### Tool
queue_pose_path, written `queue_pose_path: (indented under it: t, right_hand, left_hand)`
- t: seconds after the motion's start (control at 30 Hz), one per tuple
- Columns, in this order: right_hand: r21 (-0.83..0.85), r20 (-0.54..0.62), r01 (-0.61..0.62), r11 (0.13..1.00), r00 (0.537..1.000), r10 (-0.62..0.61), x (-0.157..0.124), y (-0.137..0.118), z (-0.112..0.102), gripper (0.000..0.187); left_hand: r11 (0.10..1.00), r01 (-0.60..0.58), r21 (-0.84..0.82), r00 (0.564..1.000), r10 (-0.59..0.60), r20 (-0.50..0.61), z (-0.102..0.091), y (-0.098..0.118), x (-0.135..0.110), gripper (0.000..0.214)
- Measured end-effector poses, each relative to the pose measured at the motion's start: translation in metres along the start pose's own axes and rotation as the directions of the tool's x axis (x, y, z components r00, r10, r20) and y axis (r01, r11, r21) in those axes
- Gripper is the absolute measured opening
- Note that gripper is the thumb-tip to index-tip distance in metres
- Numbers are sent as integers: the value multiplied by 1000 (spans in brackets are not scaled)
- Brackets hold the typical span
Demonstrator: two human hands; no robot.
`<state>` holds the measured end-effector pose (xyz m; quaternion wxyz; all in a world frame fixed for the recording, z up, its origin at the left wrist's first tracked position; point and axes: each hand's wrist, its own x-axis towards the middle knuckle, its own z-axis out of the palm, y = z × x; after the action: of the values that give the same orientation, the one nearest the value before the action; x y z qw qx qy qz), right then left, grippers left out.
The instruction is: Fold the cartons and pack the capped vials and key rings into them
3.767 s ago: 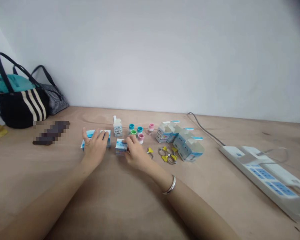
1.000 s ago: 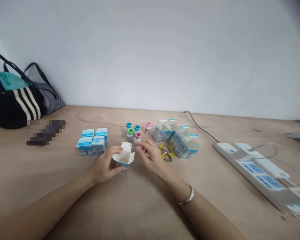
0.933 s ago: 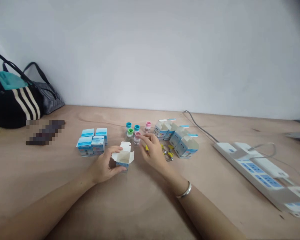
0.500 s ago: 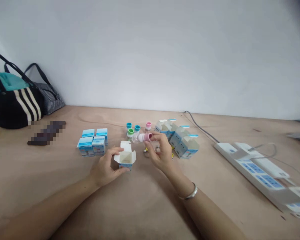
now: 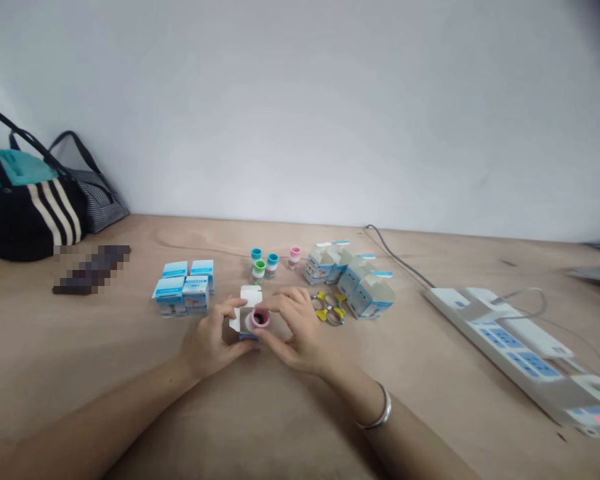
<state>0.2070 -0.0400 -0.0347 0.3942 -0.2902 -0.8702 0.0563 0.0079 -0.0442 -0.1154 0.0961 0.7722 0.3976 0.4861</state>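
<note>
The left hand (image 5: 213,339) steadies a small open box (image 5: 242,319) on the counter (image 5: 235,413), thumb on its near side and fingers at its left edge. The right hand (image 5: 300,330) has a pink-capped bottle (image 5: 260,319) between thumb and fingers, upright at the box's mouth, its lower part hidden inside (how deep it sits cannot be told). Four closed boxes (image 5: 184,288) stand clustered to the left. Behind, two blue-capped bottles (image 5: 272,261), a green-capped bottle (image 5: 259,269) and another pink-capped bottle (image 5: 294,257) stand upright. To the right lie yellow-tabbed metal rings (image 5: 322,314), near a row of open boxes (image 5: 356,280).
</note>
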Motion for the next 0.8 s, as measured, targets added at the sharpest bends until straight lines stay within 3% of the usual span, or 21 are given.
queue_pose_path:
  t: [0.23,0.37,0.47,0.57,0.63,0.7,0.8]
  right_hand:
    - [-43,43,8,999,999,-6,-6,19,8,22]
    - [-219,2,-242,945,969,248,-9,49,-11,15]
    - [-351,247,-290,891,888,387,-16,67,-21,8]
    - [-368,394,-241,898,835,385,-22,76,-20,1]
    - [-355,385,-233,905,846,369,-23,77,-18,4]
    - [-282,320,-245,928,888,331,-20,74,-17,6]
    - [4,109,-281,960,954,279,-13,61,-19,10]
  left_hand:
    - [995,-82,60,997,83,-4,-1,2,2,52]
    - [982,-143,121,989,137,56,-6,5,6,43]
    - [971,-183,153,982,172,81,-9,5,7,38]
    - [964,-213,158,975,200,95,-9,3,5,34]
    - [962,-223,156,974,211,88,-9,2,5,33]
    - [962,-226,155,973,216,79,-9,2,5,32]
    - [963,-226,149,973,216,80,-9,3,6,33]
